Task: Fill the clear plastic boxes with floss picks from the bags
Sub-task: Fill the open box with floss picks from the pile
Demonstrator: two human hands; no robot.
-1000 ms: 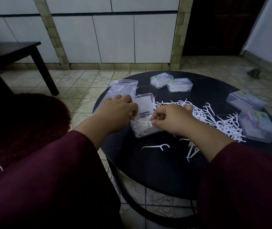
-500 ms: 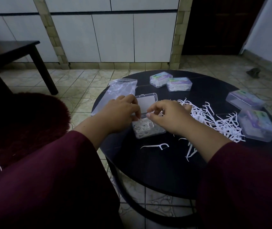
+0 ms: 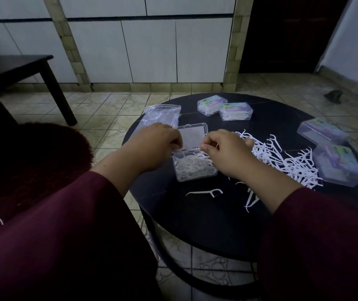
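While two closed boxes (image 3: pixel 224 108) beyond the fingers look full of floss picks, the open box (image 3: pixel 193 168) just below both hands is well filled but its lid stands up. The left hand (image 3: pixel 154 146) seems to pinch one pick at the box edge; the right hand (image 3: pixel 225 153) has its fingers curled, on what I cannot tell. Right of them lies a loose pile of picks (image 3: pixel 282 157) on the bench (image 3: pixel 195 224), beside two boxes (image 3: pixel 330 148) that look empty. So I judge roughly half remains.
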